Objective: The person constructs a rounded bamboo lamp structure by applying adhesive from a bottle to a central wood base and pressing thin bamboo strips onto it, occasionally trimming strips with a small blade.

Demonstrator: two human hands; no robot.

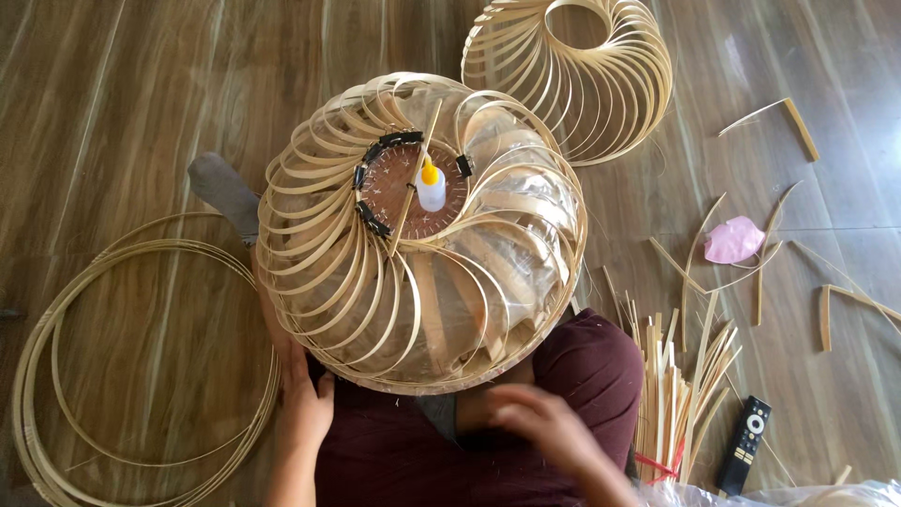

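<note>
Wooden floorboards [141, 113] spread under everything, and the person sits on them with a big domed bamboo lampshade [422, 235] resting in the lap, its thin curved strips fanning out from a round hub. A second, finished-looking strip shade [572, 70] lies just behind it, and a stack of large bamboo hoops [141, 366] lies to the left. Right of the knee stands a bundle of cut bamboo slats [680, 394], with a black remote control [744, 443] beside it and a pink scrap [734, 239] farther off.

To my eye the strip-fixing goes best with the shade held steady from the rim, so the clipped strips at the hub do not spring loose; the small glue bottle [431, 188] standing on the hub, among the black binder clips [375, 164], wants to stay upright.

Her left hand [305, 404] lies flat against the shade's lower left edge, fingers spread, steadying it. Her right hand [549, 427] is blurred near the lap; I cannot tell whether it grips anything. The shade's near rim hides the lap beneath, and the hoops run off the frame.
</note>
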